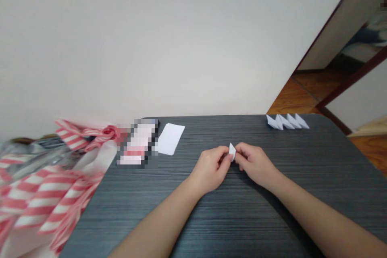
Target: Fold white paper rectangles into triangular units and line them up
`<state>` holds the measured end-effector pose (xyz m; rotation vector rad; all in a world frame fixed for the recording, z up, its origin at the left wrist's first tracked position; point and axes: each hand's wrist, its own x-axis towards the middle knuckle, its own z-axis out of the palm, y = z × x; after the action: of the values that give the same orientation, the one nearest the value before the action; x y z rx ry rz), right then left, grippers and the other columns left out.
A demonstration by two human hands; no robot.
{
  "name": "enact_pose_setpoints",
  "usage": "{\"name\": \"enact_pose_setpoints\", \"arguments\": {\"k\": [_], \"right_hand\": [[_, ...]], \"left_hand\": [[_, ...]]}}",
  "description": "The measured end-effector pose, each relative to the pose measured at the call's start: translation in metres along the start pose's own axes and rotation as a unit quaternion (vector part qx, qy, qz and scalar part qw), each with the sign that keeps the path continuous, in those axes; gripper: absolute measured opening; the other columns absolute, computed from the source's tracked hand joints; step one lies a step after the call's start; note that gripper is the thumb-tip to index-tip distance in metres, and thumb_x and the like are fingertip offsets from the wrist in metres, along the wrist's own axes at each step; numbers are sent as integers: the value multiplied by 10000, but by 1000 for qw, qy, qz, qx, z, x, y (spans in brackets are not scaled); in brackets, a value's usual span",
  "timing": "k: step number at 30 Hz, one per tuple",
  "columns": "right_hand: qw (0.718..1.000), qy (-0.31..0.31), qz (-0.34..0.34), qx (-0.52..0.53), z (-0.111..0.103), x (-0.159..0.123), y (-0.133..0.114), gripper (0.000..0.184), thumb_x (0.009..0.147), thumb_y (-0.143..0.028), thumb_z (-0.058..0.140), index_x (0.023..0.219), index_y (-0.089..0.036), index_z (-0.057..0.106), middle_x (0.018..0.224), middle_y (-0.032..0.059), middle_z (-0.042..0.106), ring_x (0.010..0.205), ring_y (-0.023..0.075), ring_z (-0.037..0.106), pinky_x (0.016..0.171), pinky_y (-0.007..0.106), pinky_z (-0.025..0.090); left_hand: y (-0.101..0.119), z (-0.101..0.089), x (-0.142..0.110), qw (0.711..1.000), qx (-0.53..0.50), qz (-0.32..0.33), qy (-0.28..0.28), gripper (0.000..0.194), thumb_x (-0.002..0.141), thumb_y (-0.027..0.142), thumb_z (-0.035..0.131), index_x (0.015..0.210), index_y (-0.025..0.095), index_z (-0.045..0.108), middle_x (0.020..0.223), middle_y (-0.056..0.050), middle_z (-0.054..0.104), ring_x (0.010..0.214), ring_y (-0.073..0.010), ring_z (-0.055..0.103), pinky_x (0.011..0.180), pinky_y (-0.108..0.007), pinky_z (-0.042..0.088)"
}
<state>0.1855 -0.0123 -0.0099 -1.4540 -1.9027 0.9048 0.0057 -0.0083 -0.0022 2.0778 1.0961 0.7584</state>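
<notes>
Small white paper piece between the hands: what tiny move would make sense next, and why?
Probably crease the small white paper piece firmly along its fold. The left hand and right hand both pinch it, and the row of folded white paper pieces on the dark table looks sharply pointed.
</notes>
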Motion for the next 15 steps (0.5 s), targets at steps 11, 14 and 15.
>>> {"name": "enact_pose_setpoints", "arguments": {"k": [11,14,15], "right_hand": [[997,-13,-22,69,-1,-3,0,100,913,-231,530,856,-188,600,701,-20,597,578,120,564,563,236,435],[992,0,-26,126,-3,-4,4,142,942,-275,511,999,-187,605,724,-15,593,575,123,566,566,245,459],[990,16,-25,136,-4,-5,5,168,949,-285,502,1044,-186,599,711,-18,586,563,124,563,558,247,460]], "left_hand": [[-4,1,0,1000,-8,-18,14,203,978,290,453,954,178,620,801,-19,655,711,-147,580,656,-252,421],[-3,1,0,1000,-6,-9,22,205,980,290,449,964,181,621,833,-30,659,750,-155,591,669,-254,431],[-3,0,0,1000,-4,0,19,200,978,282,450,970,183,624,856,-35,662,768,-158,593,676,-256,434]]}}
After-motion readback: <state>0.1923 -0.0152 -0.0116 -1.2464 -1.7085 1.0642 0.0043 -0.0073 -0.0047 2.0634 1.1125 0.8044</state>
